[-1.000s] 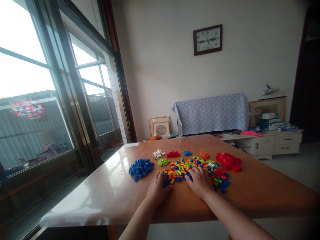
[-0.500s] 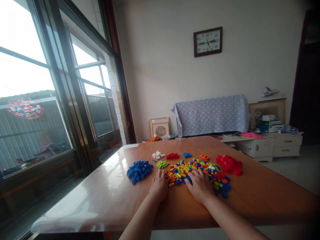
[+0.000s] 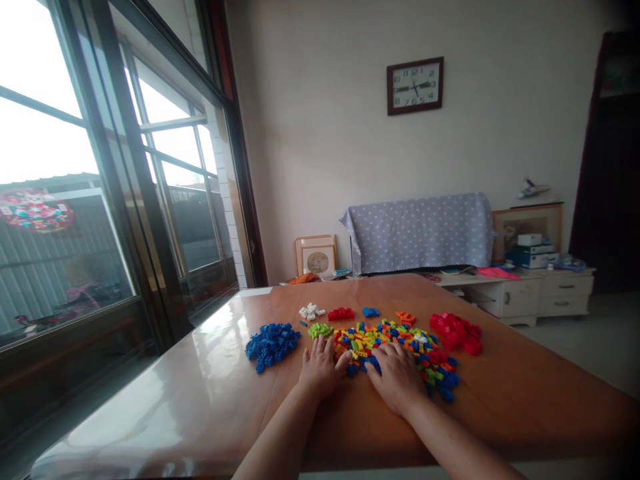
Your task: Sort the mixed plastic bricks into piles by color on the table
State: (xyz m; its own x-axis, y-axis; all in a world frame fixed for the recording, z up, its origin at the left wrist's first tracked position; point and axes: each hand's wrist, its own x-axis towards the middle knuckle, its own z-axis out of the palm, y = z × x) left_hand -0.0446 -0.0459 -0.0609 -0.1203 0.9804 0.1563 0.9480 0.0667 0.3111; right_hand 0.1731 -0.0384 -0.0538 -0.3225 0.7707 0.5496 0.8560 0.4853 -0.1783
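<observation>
Multicoloured plastic bricks (image 3: 367, 341) lie heaped on a brown table (image 3: 500, 400). At the heap's near left edge, the left hand (image 3: 321, 368) spreads its fingers loosely; the right hand (image 3: 397, 377) curves over the nearest bricks, its grip hidden. A blue pile (image 3: 273, 345) sits farther left.

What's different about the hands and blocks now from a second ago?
The left hand has slid right and a little forward, nearer the light green pile, with its thumb stretched toward the mixed blocks. I can't see a block being grabbed or let go. The right hand stayed at the mixed blocks, and the big blue pile and red pile look the same.
</observation>
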